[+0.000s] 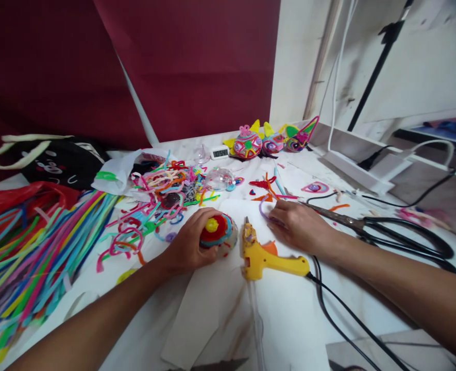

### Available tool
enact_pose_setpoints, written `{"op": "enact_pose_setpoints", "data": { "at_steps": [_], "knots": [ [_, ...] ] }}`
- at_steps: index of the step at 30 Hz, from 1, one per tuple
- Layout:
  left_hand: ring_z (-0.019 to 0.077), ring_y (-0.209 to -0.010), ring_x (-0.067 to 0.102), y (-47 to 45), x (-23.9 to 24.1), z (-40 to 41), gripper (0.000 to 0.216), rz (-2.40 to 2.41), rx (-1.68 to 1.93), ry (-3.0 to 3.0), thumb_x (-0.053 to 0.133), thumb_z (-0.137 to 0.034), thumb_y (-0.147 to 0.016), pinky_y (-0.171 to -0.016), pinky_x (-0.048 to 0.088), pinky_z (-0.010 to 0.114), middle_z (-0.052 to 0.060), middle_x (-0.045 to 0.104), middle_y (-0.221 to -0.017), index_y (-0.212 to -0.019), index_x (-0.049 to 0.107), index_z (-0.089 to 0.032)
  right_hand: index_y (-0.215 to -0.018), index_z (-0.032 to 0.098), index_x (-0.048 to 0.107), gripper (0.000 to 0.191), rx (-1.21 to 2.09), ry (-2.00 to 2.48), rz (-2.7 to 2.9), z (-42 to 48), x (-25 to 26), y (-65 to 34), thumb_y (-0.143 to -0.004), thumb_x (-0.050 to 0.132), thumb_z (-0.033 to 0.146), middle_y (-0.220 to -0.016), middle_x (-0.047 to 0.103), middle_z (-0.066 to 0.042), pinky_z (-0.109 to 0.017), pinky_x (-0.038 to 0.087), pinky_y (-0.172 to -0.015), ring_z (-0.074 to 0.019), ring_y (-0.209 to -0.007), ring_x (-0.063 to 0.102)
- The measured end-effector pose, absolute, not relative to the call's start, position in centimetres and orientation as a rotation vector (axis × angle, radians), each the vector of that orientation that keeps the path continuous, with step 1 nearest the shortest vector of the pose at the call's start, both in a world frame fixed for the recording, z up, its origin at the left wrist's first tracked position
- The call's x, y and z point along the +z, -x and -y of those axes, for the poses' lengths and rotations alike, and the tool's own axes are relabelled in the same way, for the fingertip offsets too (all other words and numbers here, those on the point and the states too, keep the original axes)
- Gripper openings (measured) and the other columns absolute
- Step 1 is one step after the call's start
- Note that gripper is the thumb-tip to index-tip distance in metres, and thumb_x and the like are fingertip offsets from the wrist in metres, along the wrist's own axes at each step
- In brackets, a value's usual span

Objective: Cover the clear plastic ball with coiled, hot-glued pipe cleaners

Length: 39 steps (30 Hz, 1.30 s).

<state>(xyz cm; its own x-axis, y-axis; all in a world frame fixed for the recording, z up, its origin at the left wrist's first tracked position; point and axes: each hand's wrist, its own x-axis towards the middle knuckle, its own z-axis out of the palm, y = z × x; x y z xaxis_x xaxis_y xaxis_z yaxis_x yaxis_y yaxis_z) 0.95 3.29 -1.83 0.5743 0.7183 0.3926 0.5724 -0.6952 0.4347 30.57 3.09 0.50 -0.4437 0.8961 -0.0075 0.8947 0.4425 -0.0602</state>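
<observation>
My left hand (192, 239) is wrapped round a clear plastic ball (231, 239), whose near side carries coiled pipe cleaners in yellow, red and blue. Between the fingers of my right hand (299, 222) is a purple pipe cleaner (263, 207), its free end curving up to the left. A yellow hot glue gun (268, 260) lies on its side between my hands, nozzle pointing away from me. Just behind it an orange piece (270, 248) shows in part. Large black-handled scissors (367, 226) rest to the right of my right hand, partly behind my forearm.
Loose pipe cleaners (57, 242) spread over the left side, with a tangled pile of cut pieces (166, 190) beyond. Finished fish-like figures (249, 141) and a small digital timer (220, 152) stand at the back. A power strip (361, 172) lies right; the glue gun's cord (347, 301) runs toward me.
</observation>
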Motion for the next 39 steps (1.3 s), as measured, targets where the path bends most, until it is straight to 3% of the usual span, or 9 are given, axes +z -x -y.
{"op": "enact_pose_setpoints", "data": {
  "at_steps": [13, 25, 28, 33, 39],
  "knots": [
    [0.0359, -0.133, 0.055, -0.5, -2.8, -3.3, 0.068, -1.09, 0.859, -2.542, 0.063, -0.026, -0.074, -0.116, 0.043, 0.054, 0.015, 0.058, -0.142, -0.14, 0.048, -0.02, -0.113, 0.014, 0.073, 0.027, 0.071, 1.629, 2.629, -3.0, 0.5, -30.6, -0.103, 0.052, 0.027, -0.11, 0.07, -0.013, -0.03, 0.046, -0.077, -0.0231, -0.094, 0.068],
    [0.0331, -0.126, 0.06, -1.1, -2.7, -3.2, 0.065, -1.091, 0.93, -2.482, 0.061, -0.02, -0.067, -0.112, 0.046, 0.048, 0.012, 0.063, -0.133, -0.132, 0.053, -0.022, -0.111, 0.015, 0.071, 0.023, 0.064, 1.666, 2.519, -3.1, 0.2, -30.7, -0.098, 0.057, 0.026, -0.11, 0.07, -0.012, -0.03, 0.043, -0.07, -0.0234, -0.091, 0.069],
    [0.0339, -0.126, 0.061, -0.9, -3.1, -3.3, 0.068, -1.119, 0.939, -2.44, 0.063, -0.023, -0.069, -0.11, 0.048, 0.048, 0.013, 0.063, -0.136, -0.135, 0.051, -0.022, -0.111, 0.013, 0.071, 0.023, 0.068, 1.706, 2.465, -3.4, 0.0, -30.7, -0.096, 0.056, 0.022, -0.11, 0.071, -0.014, -0.03, 0.042, -0.068, -0.0242, -0.087, 0.069],
    [0.036, -0.129, 0.061, -0.4, -3.7, -3.5, 0.075, -1.164, 0.955, -2.362, 0.068, -0.031, -0.071, -0.11, 0.048, 0.049, 0.015, 0.061, -0.142, -0.143, 0.046, -0.021, -0.098, 0.015, 0.073, 0.021, 0.127, 1.672, 2.412, -4.1, -0.5, -31.1, -0.094, 0.053, 0.012, -0.094, 0.075, -0.01, -0.028, 0.042, -0.067, -0.0216, -0.079, 0.069],
    [0.0371, -0.131, 0.06, -0.1, -3.6, -3.7, 0.082, -1.116, 0.968, -2.29, 0.077, -0.046, -0.074, -0.112, 0.047, 0.05, 0.016, 0.059, -0.145, -0.145, 0.046, -0.02, -0.104, 0.014, 0.074, 0.026, 0.186, 1.481, 2.249, -4.5, -0.5, -32.0, -0.09, 0.052, 0.008, -0.101, 0.076, -0.011, -0.029, 0.048, -0.076, -0.0215, -0.085, 0.07]
  ]
}}
